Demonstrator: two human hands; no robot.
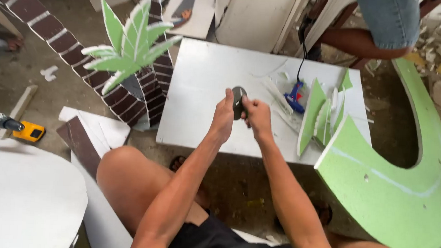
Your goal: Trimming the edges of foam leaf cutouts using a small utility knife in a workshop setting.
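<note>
Grip: left hand (224,114) and right hand (257,115) both pinched on a small dark roll (239,101), likely tape, fingers closed from either side.
Position: roll held in the air above the white board (207,88), near its front edge, not touching it.
Technique: judged best to steady the roll with the left fingers, pick at the edge with the right thumb, pull slowly.
Nearby: blue glue gun (294,96) lying on the board, just right of the hands; green leaf cut-outs (320,116) beyond it.
Further out: cut-out palm tree (129,45) at left; yellow drill (14,126) on the floor; large green curved panel (400,196) at right.
</note>
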